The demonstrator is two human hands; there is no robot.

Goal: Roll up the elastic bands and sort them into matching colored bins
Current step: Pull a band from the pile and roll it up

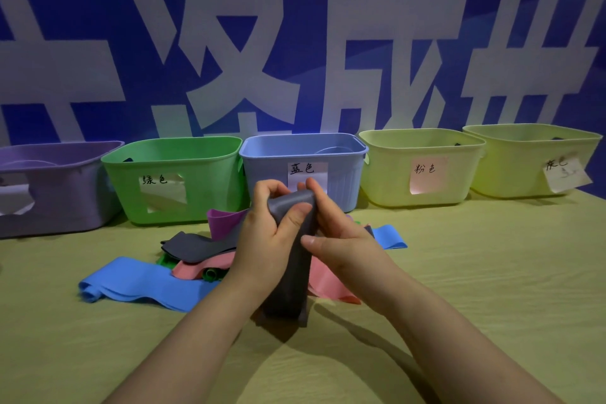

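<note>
Along the back of the table [492, 272] stand a purple bin [59, 200], green bin [203, 174], blue bin [344, 180] and two pale yellow bins [387, 174]. Loose bands [137, 282] lie heaped in front, partly hidden by the arms. Above the heap, the left hand [265, 239] and right hand [341, 239] grip the grey band [292, 275], its top apparently rolled, its tail hanging between the wrists.

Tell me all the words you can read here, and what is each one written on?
"绿色": green bin label.
"蓝色": blue bin label.
"粉色": label on the yellow bin beside the blue one.
"灰" plus a scribbled second character: end yellow bin label.
"成": big white wall lettering; the characters beside it are cut off.
Purple bin label: no writing can be read.
</note>
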